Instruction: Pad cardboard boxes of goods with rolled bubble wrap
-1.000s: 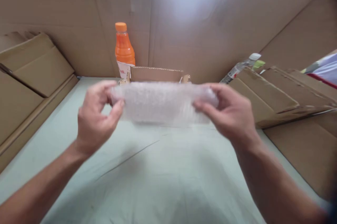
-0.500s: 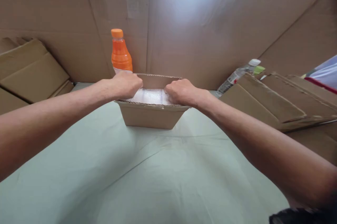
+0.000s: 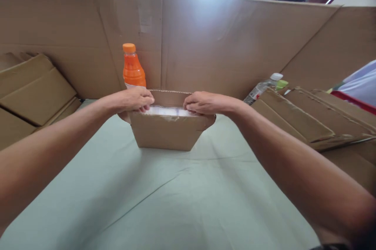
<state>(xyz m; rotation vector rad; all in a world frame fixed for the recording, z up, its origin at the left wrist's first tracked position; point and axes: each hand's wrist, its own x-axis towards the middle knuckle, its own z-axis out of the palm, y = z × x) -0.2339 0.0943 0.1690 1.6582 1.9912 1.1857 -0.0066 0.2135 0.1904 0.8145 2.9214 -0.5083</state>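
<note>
A small cardboard box stands upright on the pale green cloth with its top open. White, partly see-through wrapped contents fill it near the rim. My left hand curls its fingers at the left end of the front flap. At the right end, my right hand is curled over the same flap in a similar way. The front flap has a torn, pale patch along its edge. My fingertips are partly hidden. Just behind my left hand stands an orange bottle.
Folded cardboard lies at the left, and more cardboard boxes sit at the right. A clear plastic bottle leans behind those. A tall cardboard wall closes off the back. The green cloth spreads across the front.
The box's front flap has come up, so the front side looks taller. My fists have loosened and shifted from inside the rim toward the front flap. The view has tilted upward slightly.
</note>
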